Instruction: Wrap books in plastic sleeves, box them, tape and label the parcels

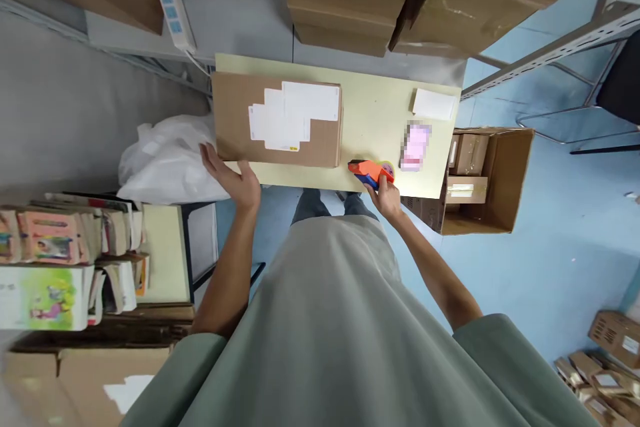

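Observation:
A brown cardboard box (233, 120) lies on the pale yellow table (373, 107), with several white labels (300, 110) on its top. My left hand (235, 180) is at the box's near left corner, fingers stretched and spread, holding nothing; whether it touches the cardboard I cannot tell. At the table's near edge, just right of the box, my right hand (386, 199) grips an orange and blue tape dispenser (370, 170). Part of a tape roll shows at the dispenser's right end. The fingers beneath the handle are partly hidden.
Right of the dispenser lie a blurred pink item (415, 145) and a white paper stack (434, 105). An open carton (507, 180) holding small boxes stands to the right. A white plastic bag (170, 157) and stacked books (55, 237) are left. A power strip (176, 19) sits behind.

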Motion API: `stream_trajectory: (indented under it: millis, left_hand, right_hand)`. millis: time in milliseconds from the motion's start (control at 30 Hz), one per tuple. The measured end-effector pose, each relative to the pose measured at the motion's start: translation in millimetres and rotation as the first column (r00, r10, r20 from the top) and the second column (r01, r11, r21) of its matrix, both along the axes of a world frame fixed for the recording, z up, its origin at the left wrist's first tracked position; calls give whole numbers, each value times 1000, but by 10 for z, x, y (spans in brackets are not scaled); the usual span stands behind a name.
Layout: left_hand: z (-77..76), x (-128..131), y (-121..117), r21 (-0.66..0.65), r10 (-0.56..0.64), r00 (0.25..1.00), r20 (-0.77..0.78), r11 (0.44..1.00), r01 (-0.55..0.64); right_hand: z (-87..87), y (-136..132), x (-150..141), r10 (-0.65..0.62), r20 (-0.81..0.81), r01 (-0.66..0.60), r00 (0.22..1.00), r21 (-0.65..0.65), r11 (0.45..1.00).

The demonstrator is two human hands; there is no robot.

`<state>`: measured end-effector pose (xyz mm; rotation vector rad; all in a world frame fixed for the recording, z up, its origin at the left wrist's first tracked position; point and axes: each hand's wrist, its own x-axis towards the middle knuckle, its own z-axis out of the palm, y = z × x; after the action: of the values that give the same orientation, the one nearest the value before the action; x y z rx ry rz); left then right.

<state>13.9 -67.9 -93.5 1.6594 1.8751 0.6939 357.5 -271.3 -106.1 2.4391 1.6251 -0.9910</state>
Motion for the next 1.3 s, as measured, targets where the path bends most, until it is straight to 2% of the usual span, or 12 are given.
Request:
stream_trajectory:
  millis: [100,300,433,567,667,767,867,1100,1300]
  left_hand:
    - [93,223,34,126,26,998,-58,992,-19]
    - [191,694,263,92,-192,964,-182,973,211]
    - [163,981,348,85,-294,942,-164,947,310]
    - [76,1178,307,111,-353,926,-135,923,368]
    - [45,1242,252,123,-379,913,-150,909,397]
    - [65,1264,221,102,-402,899,-175,900,423]
    - [104,1276,212,87,-406,898,-167,902,424]
    - [111,1285,215,57,-414,898,-150,903,426]
    - [53,1283,214,88,-334,935,-114,935,345]
  right_hand:
    - [-69,-11,207,188,-13,-187,982,33,982]
    - [-81,129,483,390,-58,-386,919,72,920]
    - [-27,248,617,472,-78,-467,878,67,881]
    - [-11,334,721,585,-72,-576,808,112,810]
    - [-50,379,778,642,-31,-627,766,190,756]
    - [-109,448,803,700,48,-683,712,277,676]
    - [-148,566,787,741,131,-742,659,271,613]
    - [-131,894,726,782,194,-803,593,211,557]
    - [-120,1015,680,771,201,-796,604,177,578]
